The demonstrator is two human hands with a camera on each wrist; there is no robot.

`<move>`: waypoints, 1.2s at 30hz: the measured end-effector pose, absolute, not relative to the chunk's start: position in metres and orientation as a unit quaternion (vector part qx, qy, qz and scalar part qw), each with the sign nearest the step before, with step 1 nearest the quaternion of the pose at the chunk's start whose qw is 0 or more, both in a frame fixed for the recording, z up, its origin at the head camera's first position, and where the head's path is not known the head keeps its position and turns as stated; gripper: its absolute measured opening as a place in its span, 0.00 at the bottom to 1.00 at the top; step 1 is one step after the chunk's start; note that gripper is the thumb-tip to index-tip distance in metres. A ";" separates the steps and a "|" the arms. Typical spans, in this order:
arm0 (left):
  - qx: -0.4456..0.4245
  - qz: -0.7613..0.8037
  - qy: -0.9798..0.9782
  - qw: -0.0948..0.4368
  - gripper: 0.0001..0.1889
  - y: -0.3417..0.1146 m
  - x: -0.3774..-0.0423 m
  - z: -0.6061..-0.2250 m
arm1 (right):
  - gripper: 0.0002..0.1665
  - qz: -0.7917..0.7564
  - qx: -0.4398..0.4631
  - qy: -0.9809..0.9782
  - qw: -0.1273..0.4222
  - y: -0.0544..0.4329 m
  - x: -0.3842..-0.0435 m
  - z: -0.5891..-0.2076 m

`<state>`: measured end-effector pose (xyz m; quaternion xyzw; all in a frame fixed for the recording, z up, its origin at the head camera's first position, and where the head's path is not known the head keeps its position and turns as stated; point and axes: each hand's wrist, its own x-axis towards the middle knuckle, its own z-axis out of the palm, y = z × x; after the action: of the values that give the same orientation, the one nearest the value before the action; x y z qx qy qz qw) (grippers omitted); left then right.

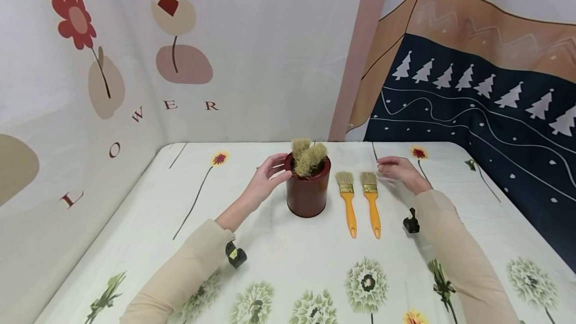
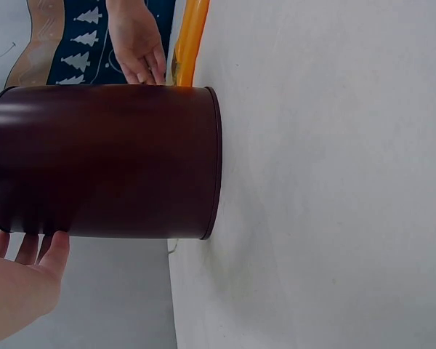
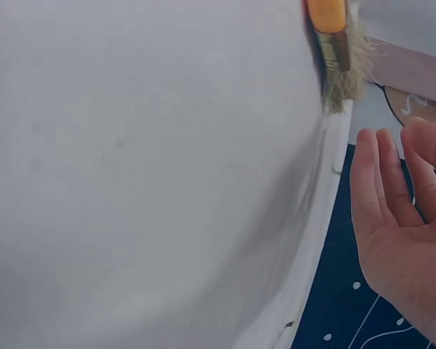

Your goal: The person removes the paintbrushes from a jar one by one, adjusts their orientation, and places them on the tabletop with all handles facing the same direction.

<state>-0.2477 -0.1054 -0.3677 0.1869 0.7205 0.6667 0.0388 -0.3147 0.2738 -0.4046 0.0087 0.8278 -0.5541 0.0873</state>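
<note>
A dark red cylindrical pot [image 1: 307, 196] stands upright on the table, with fuzzy yellow-green tufts [image 1: 309, 158] rising out of its top. My left hand [image 1: 266, 181] is at the pot's left side near the rim, fingertips against the wall, thumb toward the front. In the left wrist view the pot [image 2: 105, 161] fills much of the picture above those fingers [image 2: 56, 254]. Two paintbrushes lie to the right of the pot, the left paintbrush [image 1: 348, 209] and the right paintbrush [image 1: 372, 209], bristles pointing away. Just right of the bristles, my right hand [image 1: 402, 171] hovers with loosely extended fingers, holding nothing.
A white flower-printed cloth [image 1: 270, 254] covers the table. Behind it hang a pale curtain [image 1: 270, 54] with printed flowers and letters and, at the right, a dark tree-printed cloth [image 1: 450, 109]. A small black device [image 1: 411, 221] is at the right wrist.
</note>
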 end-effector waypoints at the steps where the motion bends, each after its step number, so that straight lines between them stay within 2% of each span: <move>1: 0.187 0.667 0.721 0.040 0.27 -0.105 -0.248 -0.368 | 0.28 -0.555 0.012 0.827 0.090 0.275 -0.315 -0.405; 13: 0.187 0.660 0.726 0.044 0.26 -0.104 -0.232 -0.346 | 0.27 -0.576 -0.039 0.810 0.102 0.259 -0.293 -0.387; 36: 0.185 0.660 0.726 0.045 0.26 -0.102 -0.230 -0.345 | 0.25 -0.541 -0.110 0.824 0.128 0.224 -0.272 -0.372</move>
<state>-0.2299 -0.1023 -0.3449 0.1850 0.7264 0.6603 0.0454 -0.2723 0.2244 -0.3718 -0.1098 0.8240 -0.5408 0.1283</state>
